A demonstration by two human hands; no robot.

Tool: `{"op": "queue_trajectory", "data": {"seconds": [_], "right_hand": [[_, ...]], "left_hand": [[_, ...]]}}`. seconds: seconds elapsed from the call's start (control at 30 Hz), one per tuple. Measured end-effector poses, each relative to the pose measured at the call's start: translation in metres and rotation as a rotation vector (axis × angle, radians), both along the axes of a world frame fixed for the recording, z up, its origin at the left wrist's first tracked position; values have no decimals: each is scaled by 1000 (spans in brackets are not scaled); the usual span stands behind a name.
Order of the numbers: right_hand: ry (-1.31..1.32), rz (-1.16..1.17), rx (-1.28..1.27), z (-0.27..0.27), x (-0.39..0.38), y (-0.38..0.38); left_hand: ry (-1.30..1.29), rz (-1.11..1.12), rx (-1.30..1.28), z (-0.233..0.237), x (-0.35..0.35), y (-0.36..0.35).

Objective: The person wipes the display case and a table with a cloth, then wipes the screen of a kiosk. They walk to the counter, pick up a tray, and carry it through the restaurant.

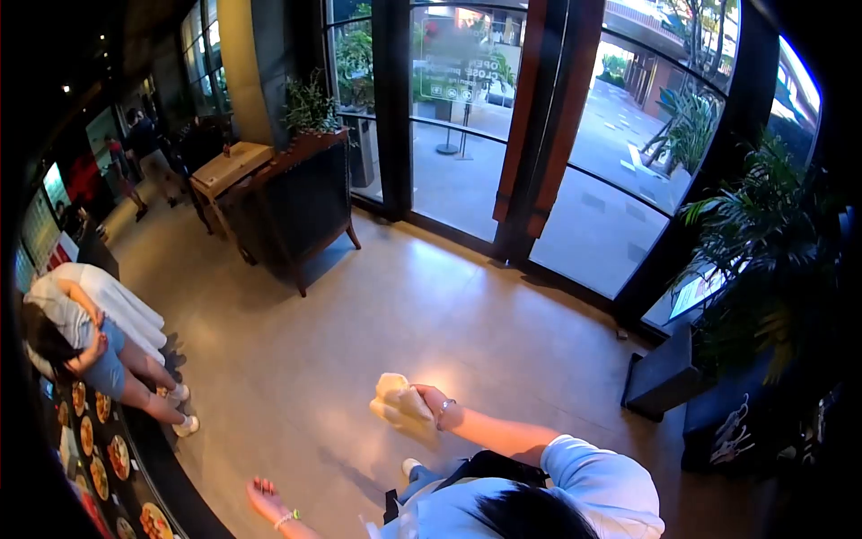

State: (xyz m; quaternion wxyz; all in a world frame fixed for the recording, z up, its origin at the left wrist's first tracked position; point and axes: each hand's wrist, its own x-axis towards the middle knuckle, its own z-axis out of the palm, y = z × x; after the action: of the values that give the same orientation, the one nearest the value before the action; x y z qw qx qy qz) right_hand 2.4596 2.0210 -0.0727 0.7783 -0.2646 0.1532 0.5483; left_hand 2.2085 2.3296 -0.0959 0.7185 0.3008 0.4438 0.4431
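My right hand (433, 399), a bracelet at its wrist, reaches forward over the floor at the centre. It is closed on a pale cream, soft-looking folded thing (401, 406), whose exact kind I cannot make out. At the lower left is my left hand (266, 499), palm partly up and fingers loosely curled, with nothing in it. A light band circles that wrist. A black bag (503, 467) lies against the front of the light blue shirt (593, 476).
Glass doors (458, 135) with dark frames stand ahead. A potted plant (763, 225) is at the right, a dark chair (296, 211) and wooden table (232, 166) at the upper left. Along the lower left runs a counter (148, 458) with several food dishes; people bend beside it.
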Motion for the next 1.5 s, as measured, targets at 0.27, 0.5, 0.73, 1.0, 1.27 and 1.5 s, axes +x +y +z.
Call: {"op": "queue_trajectory", "data": {"seconds": [0.27,0.5,0.73,1.0,1.27,1.5], "right_hand": [[123,-165,-306,9,127,151],[142,10,-222,-56,297,330],[-9,308,-227,-21,377,504],[75,434,-279,-116,468,647],[-59,377,-334,-111,545,865],[534,337,269,-51,591,1046]], "left_hand": [[-132,-364,-79,52,234,56],[-80,-356,-144,20,353,180],[-93,0,-146,2,377,338],[-12,488,-205,-32,369,462],[-17,606,-205,-54,423,680],[-104,143,11,20,580,837]]}}
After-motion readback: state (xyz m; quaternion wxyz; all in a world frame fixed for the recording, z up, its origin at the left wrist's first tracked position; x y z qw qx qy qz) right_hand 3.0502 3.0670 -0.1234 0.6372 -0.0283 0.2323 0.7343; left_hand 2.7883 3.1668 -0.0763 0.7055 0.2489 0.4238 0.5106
